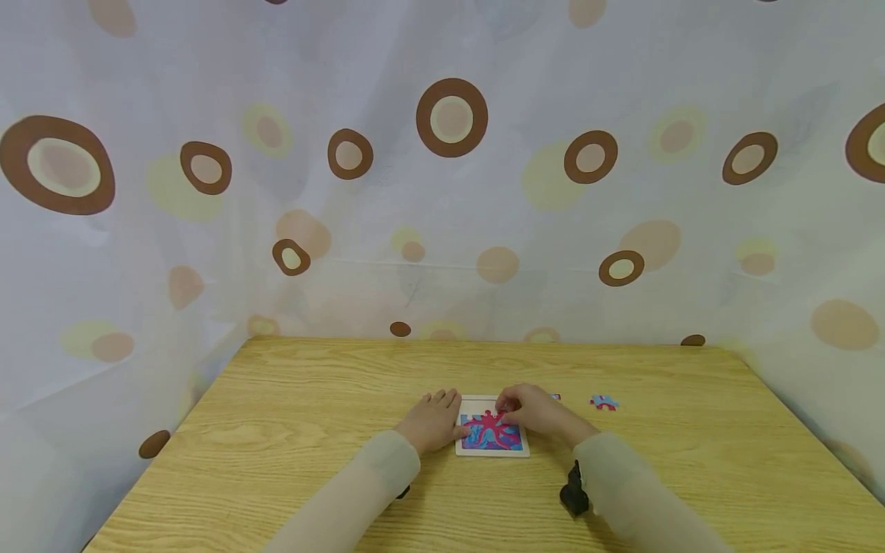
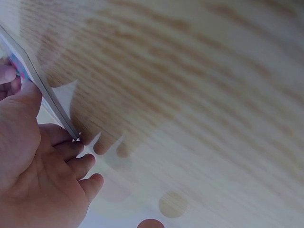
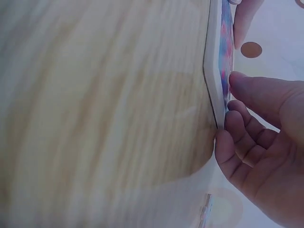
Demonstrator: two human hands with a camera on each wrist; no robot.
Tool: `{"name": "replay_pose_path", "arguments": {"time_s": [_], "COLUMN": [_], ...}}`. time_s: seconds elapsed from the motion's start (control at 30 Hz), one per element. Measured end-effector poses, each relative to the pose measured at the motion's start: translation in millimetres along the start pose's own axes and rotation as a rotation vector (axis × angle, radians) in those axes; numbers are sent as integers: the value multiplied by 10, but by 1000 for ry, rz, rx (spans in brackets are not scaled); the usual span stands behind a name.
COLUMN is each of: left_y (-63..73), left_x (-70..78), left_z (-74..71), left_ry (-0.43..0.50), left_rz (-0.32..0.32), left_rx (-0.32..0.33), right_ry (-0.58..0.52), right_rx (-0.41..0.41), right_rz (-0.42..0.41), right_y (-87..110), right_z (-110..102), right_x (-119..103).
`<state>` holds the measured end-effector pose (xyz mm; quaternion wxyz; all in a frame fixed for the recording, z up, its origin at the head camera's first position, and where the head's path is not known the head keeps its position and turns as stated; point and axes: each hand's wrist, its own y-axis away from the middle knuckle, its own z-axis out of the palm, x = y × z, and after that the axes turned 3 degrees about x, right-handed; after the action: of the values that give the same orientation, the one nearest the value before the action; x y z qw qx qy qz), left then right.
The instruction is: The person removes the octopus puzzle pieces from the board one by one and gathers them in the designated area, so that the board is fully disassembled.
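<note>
A square jigsaw puzzle in a white frame (image 1: 492, 453) lies on the table. Its lower part shows a pink octopus (image 1: 489, 430) on blue and purple, and a pale strip of bare backing (image 1: 477, 404) runs along the top. My left hand (image 1: 432, 422) rests at the frame's left edge, fingers extended and thumb over the puzzle. At the upper right, my right hand (image 1: 535, 411) bends its fingers and thumb together over a puzzle piece (image 1: 502, 413), mostly hidden by the fingers. In the right wrist view the thumb (image 3: 256, 92) touches the picture side.
A loose blue and pink puzzle piece (image 1: 604, 402) lies to the right of the frame. Another piece (image 1: 556, 396) shows partly behind my right hand. The wood-grain table (image 1: 332, 384) meets a dotted curtain (image 1: 387, 269) at its back and sides.
</note>
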<state>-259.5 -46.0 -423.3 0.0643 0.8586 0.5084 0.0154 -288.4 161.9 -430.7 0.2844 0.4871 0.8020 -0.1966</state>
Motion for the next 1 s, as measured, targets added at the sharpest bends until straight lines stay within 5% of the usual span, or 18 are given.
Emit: {"name": "replay_pose_path", "arguments": {"time_s": [0.37, 1.0], "left_y": [-8, -33], "left_x": [-6, -16], "left_z": [1, 37], "left_ry": [1, -14], "left_rz": [-3, 1], "left_rx": [0, -5], "right_ry": [37, 4], "right_rx": [-13, 105], "right_rz": [-11, 61], "right_y": [-15, 15], "right_z": [-12, -3], "right_x": [-37, -41]}}
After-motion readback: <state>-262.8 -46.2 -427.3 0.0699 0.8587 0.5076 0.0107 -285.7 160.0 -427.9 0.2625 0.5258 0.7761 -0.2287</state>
